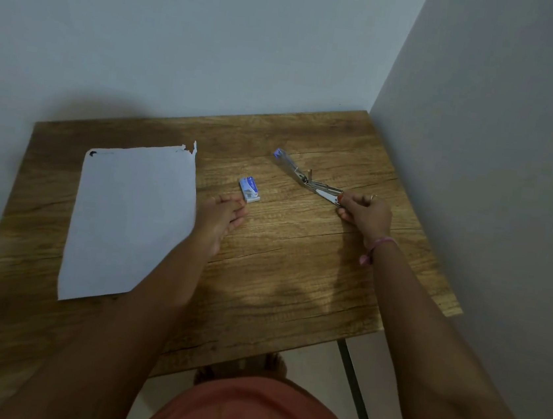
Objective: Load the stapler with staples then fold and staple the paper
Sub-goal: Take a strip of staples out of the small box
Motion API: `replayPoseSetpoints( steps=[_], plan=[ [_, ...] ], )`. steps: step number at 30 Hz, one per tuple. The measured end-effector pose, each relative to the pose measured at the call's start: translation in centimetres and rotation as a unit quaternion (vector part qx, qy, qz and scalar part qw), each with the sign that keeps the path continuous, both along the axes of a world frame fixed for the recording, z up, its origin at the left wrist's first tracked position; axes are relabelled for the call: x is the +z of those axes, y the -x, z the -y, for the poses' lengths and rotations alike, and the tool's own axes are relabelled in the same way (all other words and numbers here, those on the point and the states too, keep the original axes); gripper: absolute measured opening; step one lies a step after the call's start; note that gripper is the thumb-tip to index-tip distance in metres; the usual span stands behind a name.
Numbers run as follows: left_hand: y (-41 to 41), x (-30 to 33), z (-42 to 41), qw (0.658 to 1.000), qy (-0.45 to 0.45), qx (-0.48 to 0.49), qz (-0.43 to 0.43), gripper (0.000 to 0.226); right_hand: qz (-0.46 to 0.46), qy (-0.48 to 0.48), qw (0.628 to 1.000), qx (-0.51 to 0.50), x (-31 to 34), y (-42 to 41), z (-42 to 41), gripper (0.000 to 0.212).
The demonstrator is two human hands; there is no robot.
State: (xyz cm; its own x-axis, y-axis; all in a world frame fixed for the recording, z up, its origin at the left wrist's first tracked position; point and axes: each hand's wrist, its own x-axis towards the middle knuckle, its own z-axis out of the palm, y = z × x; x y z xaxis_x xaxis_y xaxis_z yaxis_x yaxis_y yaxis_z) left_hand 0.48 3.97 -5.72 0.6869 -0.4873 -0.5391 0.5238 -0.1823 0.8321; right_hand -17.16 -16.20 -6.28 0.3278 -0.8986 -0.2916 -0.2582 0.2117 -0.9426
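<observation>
Here both bare forearms reach forward from the bottom of the view over a wooden table [288, 272] set into the corner of two pale walls. The left hand [222, 215] stretches out palm down near the table's middle, fingers extended and loosely together, grasping nothing; its fingertips lie just short of the small blue-and-white staple box [249, 189], close beside it but seemingly not touching. The left forearm crosses over the lower right corner of the white paper [129, 220], which lies flat on the left half of the table, its far right corner torn and ragged.

The right hand [365, 216] is further out on the right side, curled into a closed grip, knuckles up, with a pink band [374, 249] around the wrist and a ring on one finger. Its fingers pinch the near end of the stapler [309, 182], where a bit of orange shows. The stapler is swung wide open, lying stretched along the tabletop: the metal magazine and base run from the hand toward the far left, and the blue top end rests farthest away, near the back of the table. The stapler sits well apart from the paper, with the staple box between the two.
</observation>
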Motion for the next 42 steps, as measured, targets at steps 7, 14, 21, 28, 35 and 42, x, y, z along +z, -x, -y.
replayPoseSetpoints(
  steps=[7, 14, 21, 28, 35, 42],
  plan=[
    [-0.1, -0.1, 0.2, 0.995, -0.035, -0.015, 0.090, 0.016, 0.003, -0.012, 1.000, 0.009, 0.7, 0.5, 0.1, 0.010],
    [-0.7, -0.7, 0.4, 0.945, -0.151, -0.057, 0.284, 0.026, 0.049, 0.051, 0.997, -0.008, 1.8, 1.2, -2.0, 0.008],
    [-1.1, -1.0, 1.3, 0.846, -0.173, -0.175, 0.473, 0.056, 0.021, 0.089, 0.995, 0.039, 0.4, -1.1, -7.3, 0.008],
    [-1.5, -1.4, 1.9, 0.771, -0.204, -0.301, 0.523, 0.060, -0.052, 0.149, 0.982, 0.104, -1.4, -3.5, -10.8, 0.016],
    [1.3, -1.3, 0.3, 0.752, -0.240, -0.276, 0.549, 0.064, -0.094, 0.223, 0.954, 0.176, -1.1, -3.1, -11.0, 0.033],
    [0.3, 0.2, -0.2, 0.784, -0.250, -0.338, 0.457, 0.063, -0.081, 0.236, 0.939, 0.239, -1.0, -2.3, -11.2, 0.041]
  ],
)
